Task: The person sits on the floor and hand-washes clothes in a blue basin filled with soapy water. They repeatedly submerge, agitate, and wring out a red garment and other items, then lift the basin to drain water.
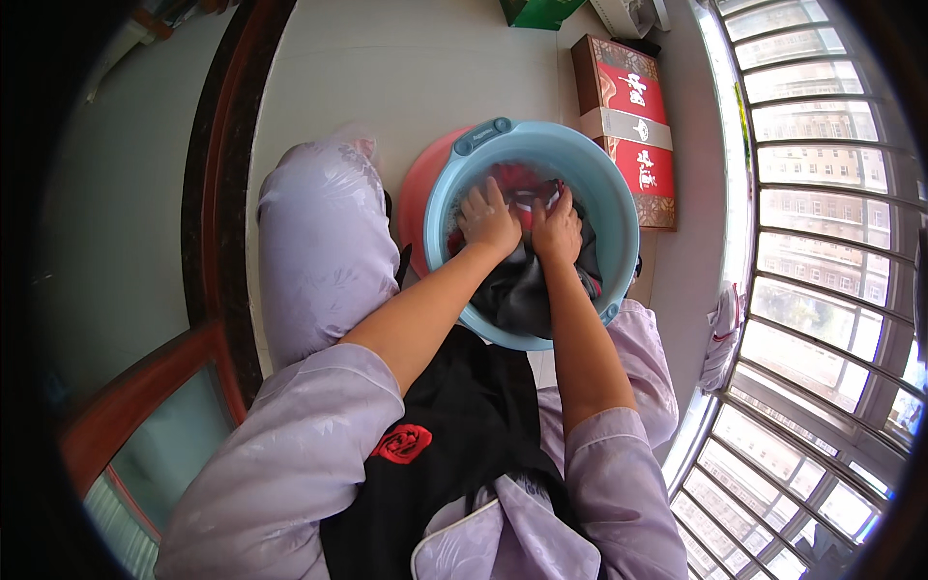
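A light blue plastic basin [621,210] stands between my knees, holding water with some suds and a wet garment [516,290] in black or dark grey with red parts. Inside it, my left hand [491,220] lies on the cloth near the left wall, fingers spread. My right hand [557,225] is close beside it, fingers bent against a red and dark part of the garment with a white stripe; whether it grips the cloth cannot be told. Part of the garment is under the water and under my hands.
A pink basin [415,203] shows behind the blue one's left side. A red and brown gift box [638,123] lies right of the basins, by the wall under a barred window [819,203]. A green box [540,11] is at the top. A dark door sill [217,167] runs along the left.
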Available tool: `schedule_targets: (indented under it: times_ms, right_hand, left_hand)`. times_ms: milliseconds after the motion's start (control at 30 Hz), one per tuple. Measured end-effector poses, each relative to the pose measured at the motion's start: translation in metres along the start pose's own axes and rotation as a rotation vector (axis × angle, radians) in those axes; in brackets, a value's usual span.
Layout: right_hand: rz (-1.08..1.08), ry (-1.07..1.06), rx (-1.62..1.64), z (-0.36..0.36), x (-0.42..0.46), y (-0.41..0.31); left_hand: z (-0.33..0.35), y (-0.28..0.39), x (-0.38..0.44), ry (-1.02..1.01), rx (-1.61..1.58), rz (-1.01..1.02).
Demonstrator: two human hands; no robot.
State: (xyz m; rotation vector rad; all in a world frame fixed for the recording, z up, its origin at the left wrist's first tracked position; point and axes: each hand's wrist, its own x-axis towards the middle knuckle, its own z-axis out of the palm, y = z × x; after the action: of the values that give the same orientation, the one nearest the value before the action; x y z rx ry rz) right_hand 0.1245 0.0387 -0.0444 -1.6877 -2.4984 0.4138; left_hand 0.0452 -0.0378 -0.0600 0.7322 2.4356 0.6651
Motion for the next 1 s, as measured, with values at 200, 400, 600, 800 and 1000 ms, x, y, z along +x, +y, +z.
schedule_targets:
  times_ms: [200, 400, 600, 800, 1000]
  right_hand:
    - [-0.152, -0.007, -0.137, 0.027, 0.025, -0.001]
    - [-0.01, -0.16, -0.068, 0.035, 0.049, -0.01]
    - [0.2, -0.213, 0.315, 0.029, 0.064, 0.006]
    - [0.138, -0.171, 1.225, 0.004, 0.049, 0.035]
    - [-0.312, -0.007, 0.202, -0.059, -0.037, 0.032]
  left_hand:
    - [0.01, 0.001, 0.022, -0.069, 0.107, 0.137]
    - [0.026, -0.008, 0.047, -0.008, 0.121, 0.224]
    - [0.014, 0.009, 0.061, -0.052, -0.025, -0.062]
    - [0.004, 0.005, 0.065, -0.012, -0.54, -0.196]
    - [-0.023, 0.027, -0.008, 0.026, -0.082, 0.278]
